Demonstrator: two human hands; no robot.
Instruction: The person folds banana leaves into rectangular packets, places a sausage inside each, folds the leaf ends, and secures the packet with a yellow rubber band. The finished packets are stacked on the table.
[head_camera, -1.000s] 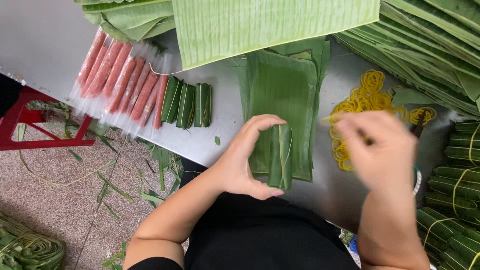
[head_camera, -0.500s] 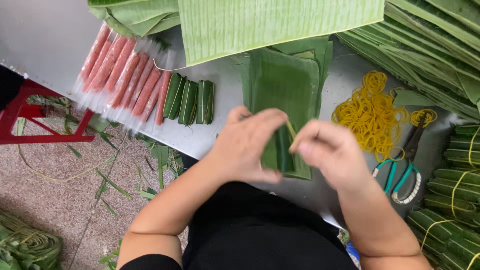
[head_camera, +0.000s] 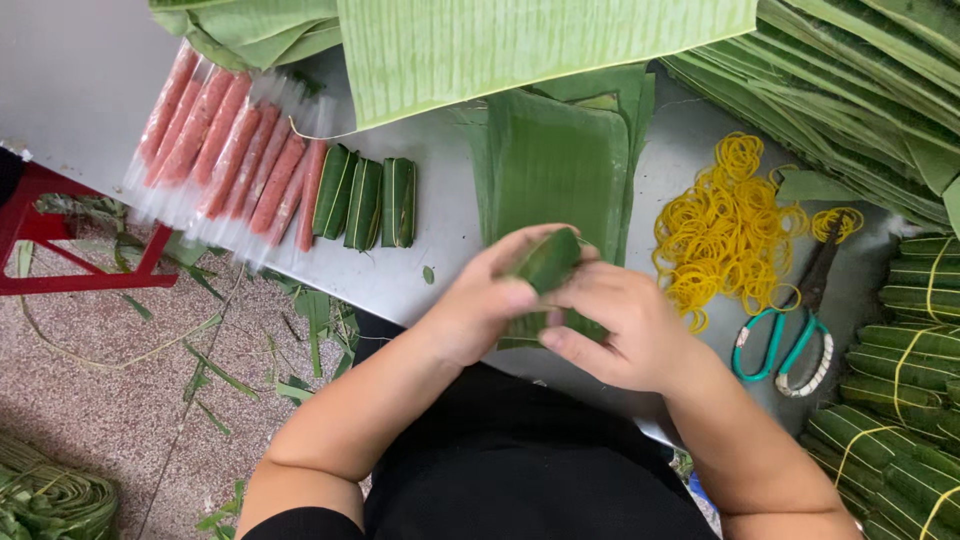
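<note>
Closest to me, both hands meet over the near edge of the steel table (head_camera: 80, 90). My left hand (head_camera: 480, 305) and right hand (head_camera: 620, 325) are pressed together around a small green leaf-wrapped roll (head_camera: 548, 262). The left fingers curl over its top, the right fingers close beneath it, and only the roll's upper end shows between them. It looks smooth, tightly folded and roughly cylindrical.

Just behind the hands lies a flat stack of cut banana-leaf sheets (head_camera: 555, 165), dark green and finely ribbed. To the right I see a loose heap of yellow rubber bands (head_camera: 725, 225), with teal-handled scissors (head_camera: 790, 330) beside it. At the right edge are banded leaf bundles (head_camera: 900, 400), piled together.

To the left, three finished wrapped rolls (head_camera: 365, 200) lie side by side. They touch a row of pink sausage sticks in clear plastic sleeves (head_camera: 225, 150).

Farthest off, a broad pale-green banana leaf (head_camera: 540, 40) overhangs the table. Long folded leaves (head_camera: 860, 90) fan away at the upper right.
</note>
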